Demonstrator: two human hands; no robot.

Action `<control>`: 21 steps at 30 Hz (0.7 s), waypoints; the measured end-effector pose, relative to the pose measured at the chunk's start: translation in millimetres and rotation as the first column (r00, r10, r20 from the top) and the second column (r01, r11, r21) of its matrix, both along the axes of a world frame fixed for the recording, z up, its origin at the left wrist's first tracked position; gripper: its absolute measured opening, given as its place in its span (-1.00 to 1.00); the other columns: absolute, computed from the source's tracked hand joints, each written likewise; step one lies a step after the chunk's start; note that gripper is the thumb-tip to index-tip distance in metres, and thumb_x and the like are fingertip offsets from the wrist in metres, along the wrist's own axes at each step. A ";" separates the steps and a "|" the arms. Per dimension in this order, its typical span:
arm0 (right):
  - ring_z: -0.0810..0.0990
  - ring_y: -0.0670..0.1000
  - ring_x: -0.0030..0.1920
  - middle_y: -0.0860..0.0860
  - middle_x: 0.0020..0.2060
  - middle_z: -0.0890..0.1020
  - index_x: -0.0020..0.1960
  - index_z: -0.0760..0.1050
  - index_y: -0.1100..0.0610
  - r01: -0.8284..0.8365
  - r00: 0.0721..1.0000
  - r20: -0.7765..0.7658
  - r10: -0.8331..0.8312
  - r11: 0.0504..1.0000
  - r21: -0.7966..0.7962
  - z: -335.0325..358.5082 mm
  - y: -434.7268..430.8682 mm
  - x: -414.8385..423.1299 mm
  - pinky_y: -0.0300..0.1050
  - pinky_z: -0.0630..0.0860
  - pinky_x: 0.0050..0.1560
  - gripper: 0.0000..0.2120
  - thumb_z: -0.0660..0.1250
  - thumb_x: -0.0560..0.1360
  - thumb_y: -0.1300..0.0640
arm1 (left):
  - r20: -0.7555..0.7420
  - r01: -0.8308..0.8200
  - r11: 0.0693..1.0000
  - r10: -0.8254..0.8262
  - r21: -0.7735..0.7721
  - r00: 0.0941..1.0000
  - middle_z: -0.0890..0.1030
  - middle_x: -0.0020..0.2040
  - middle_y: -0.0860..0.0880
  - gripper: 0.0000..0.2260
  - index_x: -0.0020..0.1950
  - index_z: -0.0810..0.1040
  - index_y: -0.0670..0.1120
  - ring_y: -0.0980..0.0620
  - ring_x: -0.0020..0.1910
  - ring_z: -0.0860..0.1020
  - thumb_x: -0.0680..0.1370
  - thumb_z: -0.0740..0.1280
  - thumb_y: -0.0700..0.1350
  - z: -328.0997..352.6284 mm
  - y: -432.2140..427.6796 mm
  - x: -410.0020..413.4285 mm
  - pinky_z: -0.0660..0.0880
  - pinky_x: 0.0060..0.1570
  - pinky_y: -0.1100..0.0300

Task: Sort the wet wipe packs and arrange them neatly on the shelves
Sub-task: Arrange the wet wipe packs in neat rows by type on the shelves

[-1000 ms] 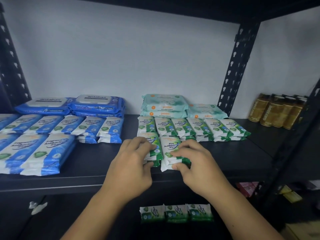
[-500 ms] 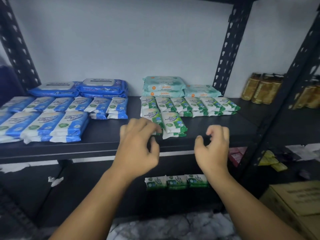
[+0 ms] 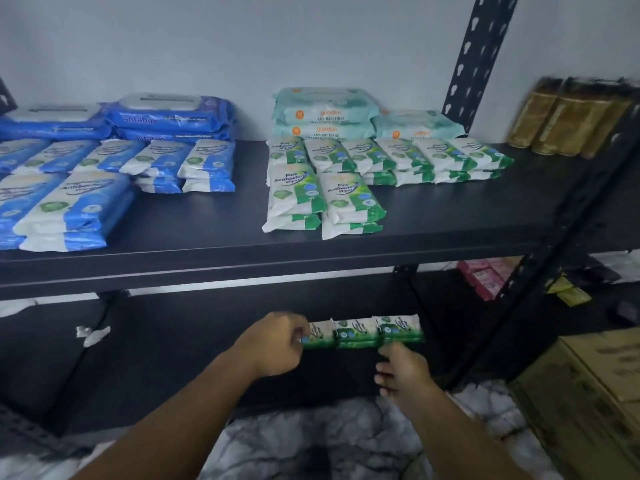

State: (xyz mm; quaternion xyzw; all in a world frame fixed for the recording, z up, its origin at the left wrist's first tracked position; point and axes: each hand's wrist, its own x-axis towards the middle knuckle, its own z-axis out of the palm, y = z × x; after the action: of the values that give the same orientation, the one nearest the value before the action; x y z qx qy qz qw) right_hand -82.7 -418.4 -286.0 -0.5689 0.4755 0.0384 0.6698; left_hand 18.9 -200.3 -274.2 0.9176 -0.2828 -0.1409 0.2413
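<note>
Row of three green wipe packs [image 3: 360, 334] set back from the front edge of the lower shelf [image 3: 173, 358], left hand [image 3: 273, 344] pinching the leftmost end, right hand [image 3: 401, 375] just under the rightmost, grip impossible to tell; probably light, soft, slippery film, best squeezed together from both ends.

Black shelf [image 3: 450, 216], green-white packs [image 3: 349, 199], blue-white packs [image 3: 79, 202].

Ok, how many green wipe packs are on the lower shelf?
3, side by side: left pack held by the left hand, middle pack, right pack above the right hand. More may lie underneath.
</note>
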 end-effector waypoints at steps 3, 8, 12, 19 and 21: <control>0.63 0.25 0.12 0.23 0.07 0.62 0.04 0.52 0.16 -0.005 0.998 -0.060 0.010 0.997 0.080 -31.7 -10.1 23.9 0.04 0.48 -0.09 -0.88 0.28 0.62 0.11 | -0.032 -0.058 0.998 0.058 0.008 0.998 0.64 0.11 -0.01 -0.63 0.18 0.62 0.00 -0.06 0.08 0.61 0.43 0.22 -0.07 -36.4 -10.8 27.9 0.54 0.10 0.14; 0.61 0.19 0.09 0.14 0.15 0.59 0.39 0.41 0.18 0.036 0.992 -0.128 -0.007 0.974 0.224 -87.0 -22.1 76.6 0.10 0.55 0.05 -0.57 0.33 0.61 -0.01 | -0.100 -0.068 0.996 0.074 0.061 0.992 0.60 0.22 -0.05 -0.74 0.25 0.58 -0.06 -0.07 0.15 0.56 0.58 0.28 -0.14 -97.8 -31.5 76.1 0.45 0.12 0.19; 0.55 0.24 0.16 0.22 0.27 0.49 0.38 0.33 0.11 0.159 0.980 -0.173 -0.095 0.899 0.408 -117.4 -27.3 111.5 0.11 0.56 0.05 -0.47 0.39 0.55 -0.13 | -0.143 -0.188 0.982 0.189 0.023 0.971 0.56 0.32 -0.04 -0.69 0.37 0.54 -0.08 -0.06 0.25 0.54 0.63 0.29 -0.15 -133.2 -45.3 98.7 0.44 0.15 0.18; 0.52 0.13 -0.06 0.16 0.00 0.50 0.19 0.46 0.15 0.251 0.957 -0.222 -0.189 0.921 0.298 -146.9 -31.8 151.6 0.02 0.57 -0.29 -0.58 0.49 0.47 -0.05 | -0.194 -0.174 0.959 0.219 0.225 0.956 0.59 0.21 0.01 -0.72 0.27 0.53 0.12 -0.12 0.15 0.53 0.58 0.25 -0.08 -165.3 -62.9 116.1 0.50 0.19 -0.07; 0.55 0.13 -0.07 0.16 -0.01 0.54 0.17 0.49 0.16 0.280 0.947 -0.233 -0.222 0.927 0.251 -150.8 -31.7 157.4 -0.03 0.55 -0.37 -0.60 0.50 0.46 -0.03 | -0.156 -0.203 0.927 0.262 0.315 0.952 0.56 0.18 0.03 -0.72 0.27 0.50 0.13 -0.15 0.22 0.45 0.55 0.28 0.00 -166.4 -62.0 115.2 0.42 0.21 -0.10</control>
State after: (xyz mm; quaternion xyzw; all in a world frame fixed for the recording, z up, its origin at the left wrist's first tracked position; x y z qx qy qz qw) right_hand 74.7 -450.1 -436.8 -0.3955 0.5993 0.0760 0.6918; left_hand 134.1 -262.3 -440.6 0.9520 -0.1222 -0.2411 0.1433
